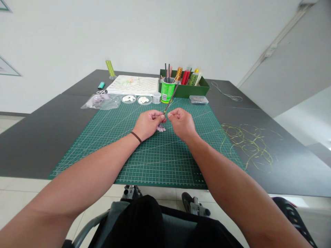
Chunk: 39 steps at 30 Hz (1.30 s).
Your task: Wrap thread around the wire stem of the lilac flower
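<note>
Both my hands meet over the middle of a green cutting mat (160, 155). My left hand (148, 124), a dark band on its wrist, is closed in a pinch on a small pink piece (160, 128) and the lower end of a thin stick (171, 101). The stick slants up and to the right towards a green cup. My right hand (182, 124) is closed too, its fingertips pinched close to the stick, on a fine thread that I can hardly make out.
A green cup (167, 90) with tools, a green box (192, 88) of glitter tubes, two small dishes (136, 99), a clear jar (156, 97), a plastic bag (102, 101), a white board (134, 85) and a small clear case (198, 100) line the mat's far edge. Tangled yellow-green thread (248, 144) lies at the right.
</note>
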{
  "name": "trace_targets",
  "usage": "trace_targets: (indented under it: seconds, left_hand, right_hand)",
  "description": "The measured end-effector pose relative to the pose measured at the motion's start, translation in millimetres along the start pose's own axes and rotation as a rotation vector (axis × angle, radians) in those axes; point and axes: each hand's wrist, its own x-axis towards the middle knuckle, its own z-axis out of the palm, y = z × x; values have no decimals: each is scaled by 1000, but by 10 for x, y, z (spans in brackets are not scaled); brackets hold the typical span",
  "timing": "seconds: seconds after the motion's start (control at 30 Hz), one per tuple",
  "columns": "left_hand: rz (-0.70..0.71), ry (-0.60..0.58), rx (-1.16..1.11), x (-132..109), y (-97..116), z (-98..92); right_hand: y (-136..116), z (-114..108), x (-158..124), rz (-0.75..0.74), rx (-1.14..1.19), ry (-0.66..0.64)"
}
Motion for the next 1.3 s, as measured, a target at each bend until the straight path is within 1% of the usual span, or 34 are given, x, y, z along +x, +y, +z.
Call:
trace_targets:
  seconds: [0.43, 0.63, 0.83, 1.13, 1.3]
  left_hand:
    - [-10, -10, -13, 0, -3, -1]
    - [-15, -22, 17, -3, 7, -1]
    - [-26, -20, -39, -8, 9, -1]
    - [-37, -28, -49, -4, 3, -2]
    - [-41, -37, -72, -1, -15, 2]
  right_hand:
    - [-14, -4, 0, -5, -14, -1]
    - [-48, -12, -5, 15, -36, -4]
    - [-46, -2, 0, 26, -18, -19]
    - [-54, -13, -7, 18, -15, -38]
    - [-73, -16, -17, 21, -26, -27]
